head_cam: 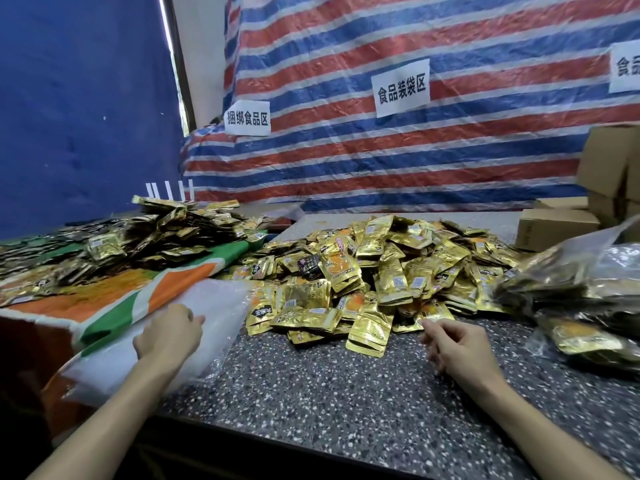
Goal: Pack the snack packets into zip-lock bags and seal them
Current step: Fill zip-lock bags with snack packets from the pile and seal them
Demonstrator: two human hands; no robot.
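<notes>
Left of the likely light, slick snack packets [374,271], the left hand [169,336] lies on limp zip-lock bags [221,306], grip unclear, best pinched at an edge; the right hand [453,344] hangs loosely curled, empty.

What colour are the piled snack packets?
The snack packets are shiny gold, some with orange panels; head view.

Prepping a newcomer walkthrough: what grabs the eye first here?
A big heap of gold snack packets fills the table's middle, with a darker second pile at left. Behind hangs a red-white-blue striped tarp bearing white signs. The left hand touches clear bags; the right hand hovers empty by the heap.
</notes>
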